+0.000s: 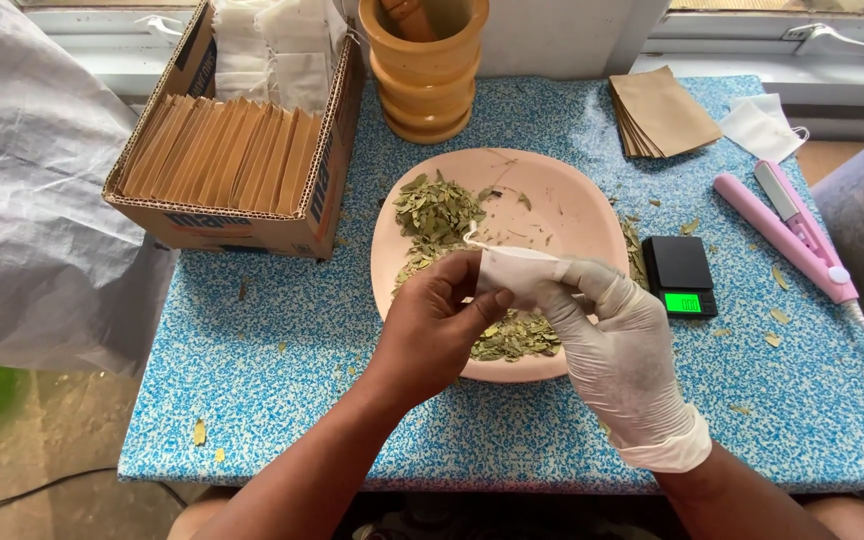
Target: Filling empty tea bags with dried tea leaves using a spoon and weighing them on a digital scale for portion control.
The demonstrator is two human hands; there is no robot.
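Observation:
A small white pouch (515, 270) is held over a pink plate (577, 205) that carries dried green leaves (437, 212). My bare left hand (432, 330) pinches the pouch's left edge between thumb and fingers. My right hand (622, 355), in a white glove, grips the pouch's right side. A thin string trails from the pouch's top toward the leaves. A second heap of leaves (517, 338) lies on the plate under my hands.
A cardboard box (242, 225) of brown and white packets stands at back left. A wooden mortar (426, 65), a stack of brown sachets (662, 112), a small black scale (682, 278) and a pink heat sealer (797, 235) sit on the blue speckled table (282, 380).

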